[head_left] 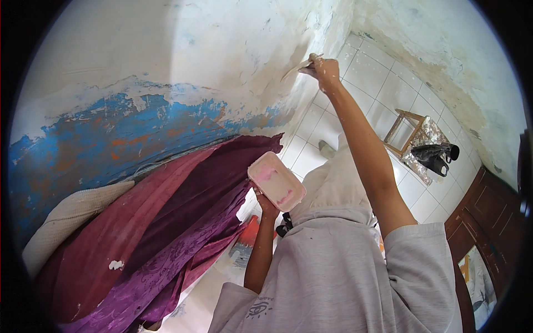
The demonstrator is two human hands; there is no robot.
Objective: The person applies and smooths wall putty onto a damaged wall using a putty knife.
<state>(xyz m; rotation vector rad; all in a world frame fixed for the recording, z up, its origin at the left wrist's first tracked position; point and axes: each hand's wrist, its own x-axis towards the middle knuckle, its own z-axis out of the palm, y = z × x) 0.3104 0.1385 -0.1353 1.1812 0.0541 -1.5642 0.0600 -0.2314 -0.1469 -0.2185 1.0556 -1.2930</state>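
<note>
My right hand (326, 70) is raised at the far end of my outstretched arm, its fingers closed on a putty knife (293, 70). The pale, thin blade points left toward the patchy wall (222, 50); whether it touches the surface I cannot tell. Lower and to the left, my left hand (266, 204) supports a shallow plastic tub (300, 195) with rounded corners. Pink smears and a whitish coating cover the tub's inside, and most of my left fingers are hidden beneath it.
Purple and maroon cloth (183, 222) drapes along the left under peeling blue paint (116, 133). A paint-spattered wooden stool (427, 130) with a black bag (435, 157) on it stands on white floor tiles (366, 75). A dark wooden door (494, 205) is at the right.
</note>
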